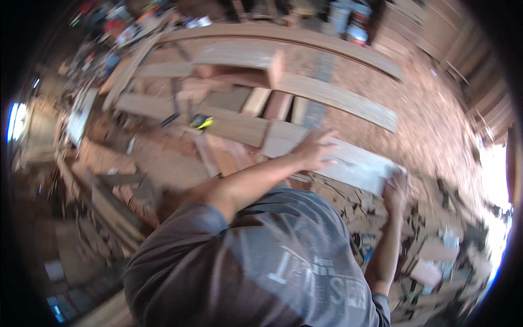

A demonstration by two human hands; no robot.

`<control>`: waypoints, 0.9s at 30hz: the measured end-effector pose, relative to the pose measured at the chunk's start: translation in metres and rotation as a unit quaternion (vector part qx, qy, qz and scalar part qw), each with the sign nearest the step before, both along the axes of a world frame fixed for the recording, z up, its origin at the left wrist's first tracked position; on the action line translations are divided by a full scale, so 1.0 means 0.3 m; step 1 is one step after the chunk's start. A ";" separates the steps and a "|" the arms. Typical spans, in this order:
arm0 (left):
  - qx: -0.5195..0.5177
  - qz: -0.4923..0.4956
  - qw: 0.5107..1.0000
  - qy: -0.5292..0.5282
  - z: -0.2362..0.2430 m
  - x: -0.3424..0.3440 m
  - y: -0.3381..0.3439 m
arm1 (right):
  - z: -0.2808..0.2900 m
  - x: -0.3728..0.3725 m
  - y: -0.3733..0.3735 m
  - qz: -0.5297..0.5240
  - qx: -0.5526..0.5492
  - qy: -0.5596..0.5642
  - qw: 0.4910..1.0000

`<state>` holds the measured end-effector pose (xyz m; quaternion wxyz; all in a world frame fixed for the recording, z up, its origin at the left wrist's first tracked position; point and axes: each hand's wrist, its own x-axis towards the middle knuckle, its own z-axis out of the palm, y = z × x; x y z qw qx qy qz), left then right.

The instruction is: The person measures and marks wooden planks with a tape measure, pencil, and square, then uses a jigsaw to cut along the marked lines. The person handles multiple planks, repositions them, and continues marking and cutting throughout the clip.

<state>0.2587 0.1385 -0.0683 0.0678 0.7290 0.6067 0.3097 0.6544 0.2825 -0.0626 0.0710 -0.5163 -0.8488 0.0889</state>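
Head | pale board (357, 163) lay right of tape measure (201, 122) | left hand (315, 150) spread over it; right hand (396, 186) at its end farthest from there, grip I couldn't tell | I judged steadying in hand; next move called for even support

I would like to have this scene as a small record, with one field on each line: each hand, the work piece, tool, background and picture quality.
Left hand: on the pale board, fingers spread
Right hand: at the board's right end; grip unclear
Work piece: pale board, lying flat
Tool: yellow-and-black tape measure, left of the pale board
Background: long plank beyond; wood scraps at lower right
Picture quality: partly blurred
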 end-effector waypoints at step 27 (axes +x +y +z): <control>-0.240 0.682 0.691 0.013 -0.058 -1.360 -0.778 | 0.245 -0.314 -0.555 -0.155 -0.599 0.245 0.747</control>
